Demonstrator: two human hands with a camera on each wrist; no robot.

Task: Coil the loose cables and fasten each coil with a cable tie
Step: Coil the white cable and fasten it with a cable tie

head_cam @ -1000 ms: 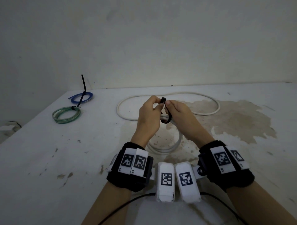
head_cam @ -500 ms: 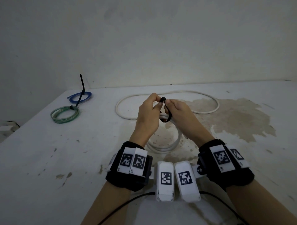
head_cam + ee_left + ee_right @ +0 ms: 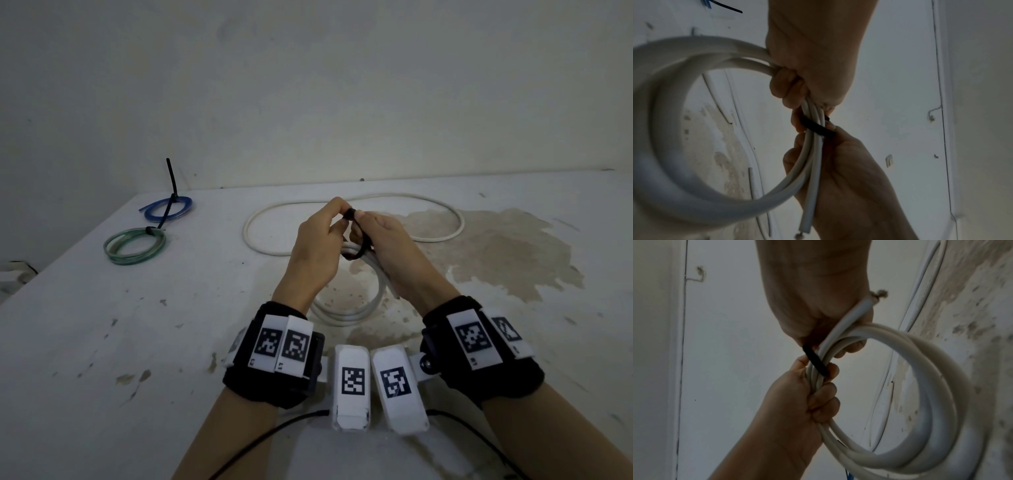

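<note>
A white cable coil (image 3: 346, 308) hangs between my hands just above the table (image 3: 137, 342). My left hand (image 3: 322, 240) has its lower fingers curled round the bundled strands (image 3: 663, 146), and its thumb and forefinger pinch the top of a black cable tie (image 3: 358, 240). My right hand (image 3: 387, 246) grips the strands and the frayed cable end (image 3: 865, 305), with its thumb against the tie's head. The tie (image 3: 816, 128) lies as a loop across the strands (image 3: 931, 369) between the left hand (image 3: 807, 399) and the right hand (image 3: 818, 305).
A blue coil (image 3: 169, 209) with an upright black tie tail and a green coil (image 3: 135, 245) lie at the table's far left. A loose white cable loop (image 3: 442, 222) lies behind my hands, near the wall. A brown stain (image 3: 507, 253) covers the right side.
Both hands stay on the coil and the tie, with only slight finger shifts at the tie's head.
</note>
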